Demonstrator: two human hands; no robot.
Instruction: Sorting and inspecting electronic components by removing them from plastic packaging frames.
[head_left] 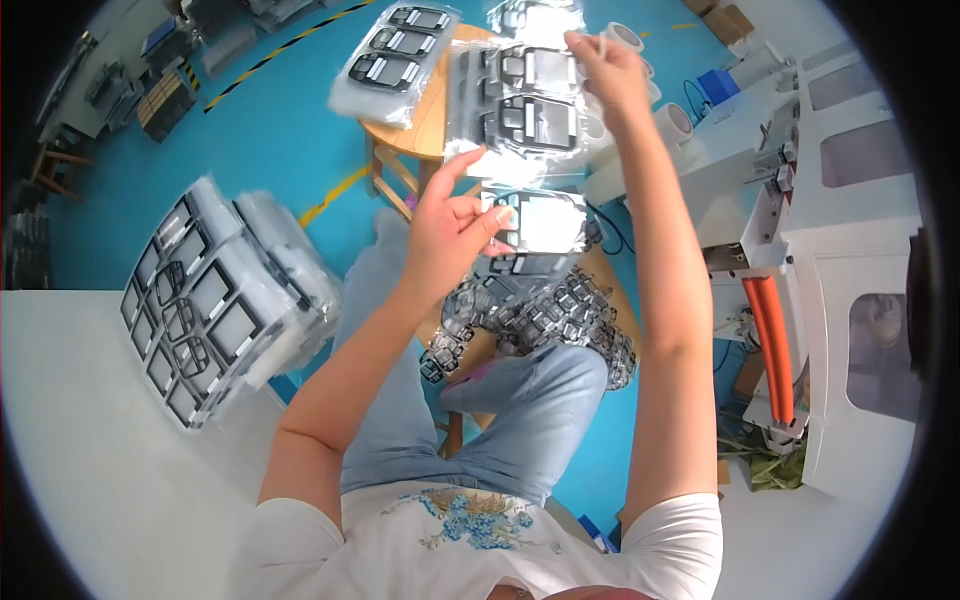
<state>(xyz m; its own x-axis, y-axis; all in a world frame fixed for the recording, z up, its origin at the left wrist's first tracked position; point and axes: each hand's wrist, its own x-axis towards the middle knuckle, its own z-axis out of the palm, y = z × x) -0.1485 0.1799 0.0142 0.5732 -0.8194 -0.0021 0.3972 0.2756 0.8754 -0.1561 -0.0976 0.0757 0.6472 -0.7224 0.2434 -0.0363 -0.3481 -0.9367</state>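
My left hand (448, 228) pinches the left edge of a clear plastic film piece (540, 262) with black-bordered windows; glare whitens part of it. Farther off, my right hand (612, 78) has its fingers closed on the upper right edge of a clear film sheet (540, 124) printed with black frames. Whether the two pieces are joined, I cannot tell. Below my left hand lies a heap of small black-framed film pieces (565, 312). Beyond it, a round wooden stool (405, 138) bears a stack of similar film sheets (398, 62) at its left.
At the left, a thick stack of large printed film sheets (195, 310) lies on a white table (70, 400). White rolls (673, 122) stand right of the stool. White machines (850, 240) with an orange-red tube (768, 350) line the right side. A blue box (717, 86) sits farther back.
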